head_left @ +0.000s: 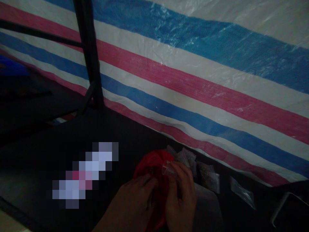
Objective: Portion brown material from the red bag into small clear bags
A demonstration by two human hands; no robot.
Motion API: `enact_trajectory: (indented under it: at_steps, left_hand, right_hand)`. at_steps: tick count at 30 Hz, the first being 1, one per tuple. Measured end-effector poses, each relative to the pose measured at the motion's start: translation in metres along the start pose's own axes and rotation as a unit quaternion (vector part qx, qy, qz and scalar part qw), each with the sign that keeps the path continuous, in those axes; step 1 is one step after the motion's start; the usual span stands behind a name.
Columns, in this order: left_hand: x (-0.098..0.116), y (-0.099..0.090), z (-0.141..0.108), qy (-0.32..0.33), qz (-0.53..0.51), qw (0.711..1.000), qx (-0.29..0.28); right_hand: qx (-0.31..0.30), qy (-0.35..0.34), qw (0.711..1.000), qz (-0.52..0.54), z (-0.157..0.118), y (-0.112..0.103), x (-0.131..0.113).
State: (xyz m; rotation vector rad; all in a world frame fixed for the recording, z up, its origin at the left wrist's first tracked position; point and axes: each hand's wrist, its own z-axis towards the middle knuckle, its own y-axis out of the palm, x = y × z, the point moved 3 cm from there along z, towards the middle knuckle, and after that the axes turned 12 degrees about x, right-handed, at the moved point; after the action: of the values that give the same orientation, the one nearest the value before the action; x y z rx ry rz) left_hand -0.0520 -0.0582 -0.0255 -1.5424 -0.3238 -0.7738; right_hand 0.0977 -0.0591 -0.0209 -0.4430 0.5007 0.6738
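Note:
My left hand [136, 195] is down at the mouth of a red plastic bag [151, 158], its fingers curled and pressed together among the dark contents. What those fingers hold, if anything, is hidden in shadow. Just to its right, my right hand [182, 188] pinches a small clear plastic bag [167, 169], whose open mouth points left over the red bag. Behind my right hand lie several small clear bags [185, 157]. One filled bag [209, 175] has brownish contents that I cannot make out.
Another clear bag [242, 192] lies farther right on the dark surface [116, 129], near a dark object with a pale edge [277, 211]. A blurred-out bright patch [84, 174] is at left. Striped plastic sheeting [193, 74] rises behind, with a dark metal post [90, 54].

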Motion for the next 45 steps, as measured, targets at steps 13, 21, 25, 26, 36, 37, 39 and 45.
enact_trajectory:
  at_steps: [13,21,25,26,36,37,39,45]
  left_hand:
    - [-0.004,-0.031,-0.009,-0.05,-0.218,0.974,0.033]
    - [-0.025,-0.022,-0.01,-0.09,-0.437,0.887,0.117]
    - [-0.026,-0.013,0.001,-0.099,-0.432,0.871,0.211]
    - [-0.026,-0.011,0.005,-0.103,-0.42,0.875,0.217]
    - [-0.018,-0.001,0.011,-0.096,-0.45,0.877,0.141]
    - [-0.017,-0.003,0.008,-0.102,-0.465,0.869,0.135]
    - [-0.013,-0.007,0.006,-0.105,-0.479,0.864,0.115]
    - [-0.012,-0.011,0.005,-0.099,-0.387,0.903,0.16]
  right_hand:
    - [-0.019,0.0,1.0,0.01,0.004,-0.006,-0.003]
    - [-0.291,0.057,0.955,0.007,0.006,-0.008,0.007]
    - [-0.291,0.019,0.956,-0.037,0.004,-0.007,0.004]
    - [-0.264,0.021,0.964,-0.034,0.004,-0.007,0.002]
    - [-0.127,0.223,0.959,0.119,0.009,0.005,-0.015]
    - [-0.112,0.243,0.955,0.126,0.01,0.005,-0.014]
    - [-0.087,0.283,0.945,0.14,0.012,0.002,-0.01]
    - [-0.137,0.336,0.918,0.157,0.009,0.003,-0.008]
